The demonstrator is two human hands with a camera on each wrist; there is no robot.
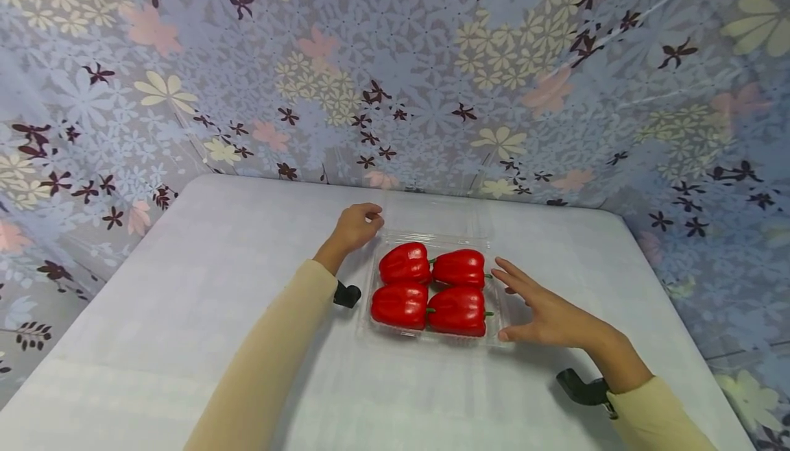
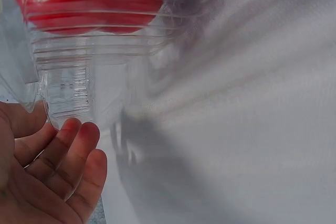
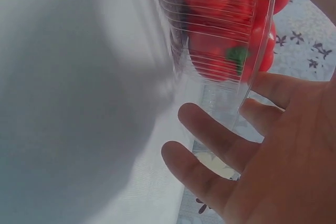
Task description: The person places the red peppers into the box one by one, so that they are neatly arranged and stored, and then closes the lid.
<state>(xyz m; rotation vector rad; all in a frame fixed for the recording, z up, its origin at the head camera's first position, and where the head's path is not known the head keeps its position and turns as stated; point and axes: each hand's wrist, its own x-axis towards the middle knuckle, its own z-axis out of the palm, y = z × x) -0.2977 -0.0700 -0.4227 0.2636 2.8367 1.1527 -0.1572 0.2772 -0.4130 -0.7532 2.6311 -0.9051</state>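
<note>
A clear plastic clamshell container lies on the table with its lid folded back toward the wall. Red bell peppers with green stems fill the base in two rows: two at the back, including the back left pepper, and two in front, including the front right pepper. At the lid's left edge, my left hand pinches the clear plastic between thumb and forefinger, its other fingers loosely bent. Beside the container's right wall, my right hand is spread, thumb near the front corner and fingers toward the back.
A white-covered table extends around the container. Behind it stands a flower-patterned wall covering. Black wrist-camera mounts, such as the right mount, project from both wrists near the tabletop.
</note>
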